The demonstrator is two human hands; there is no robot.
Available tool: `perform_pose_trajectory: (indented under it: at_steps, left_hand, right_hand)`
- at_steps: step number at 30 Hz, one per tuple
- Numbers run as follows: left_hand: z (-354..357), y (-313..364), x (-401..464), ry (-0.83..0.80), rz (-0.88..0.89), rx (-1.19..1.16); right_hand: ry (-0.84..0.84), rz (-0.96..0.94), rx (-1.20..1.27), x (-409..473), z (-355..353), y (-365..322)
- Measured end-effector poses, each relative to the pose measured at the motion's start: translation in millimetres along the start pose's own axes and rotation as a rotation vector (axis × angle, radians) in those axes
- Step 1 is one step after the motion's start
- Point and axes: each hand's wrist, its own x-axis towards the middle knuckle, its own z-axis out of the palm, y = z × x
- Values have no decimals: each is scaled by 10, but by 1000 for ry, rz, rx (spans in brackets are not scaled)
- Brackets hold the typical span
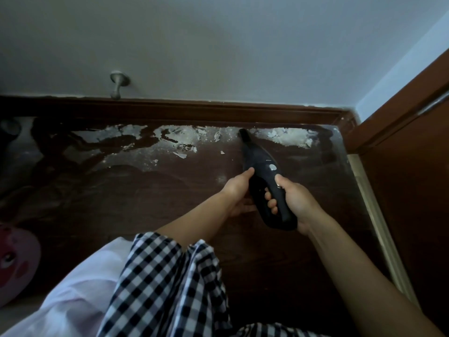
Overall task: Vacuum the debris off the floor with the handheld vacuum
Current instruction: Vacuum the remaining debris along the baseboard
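Bare forearms, black-and-white checked trousers [167, 283], pale lilac top [80, 295].

A dark wooden floor [170, 203] is seen, on which white flaky debris [175, 137] is strewn in patches along the baseboard [194, 110], with a pink round object [17, 261] lying at the left edge.

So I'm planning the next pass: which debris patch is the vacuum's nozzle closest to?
The thick white patch just right of the nozzle, toward the door corner; the other patches lie farther left.
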Motion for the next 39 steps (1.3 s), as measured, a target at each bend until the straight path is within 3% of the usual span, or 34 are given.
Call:
perform_pose_trajectory:
  at_steps: [39]
  left_hand:
    - [-1089,68,-306,160,118,-158]
  right_hand:
    - [-140,58,-77,32,1098,81]
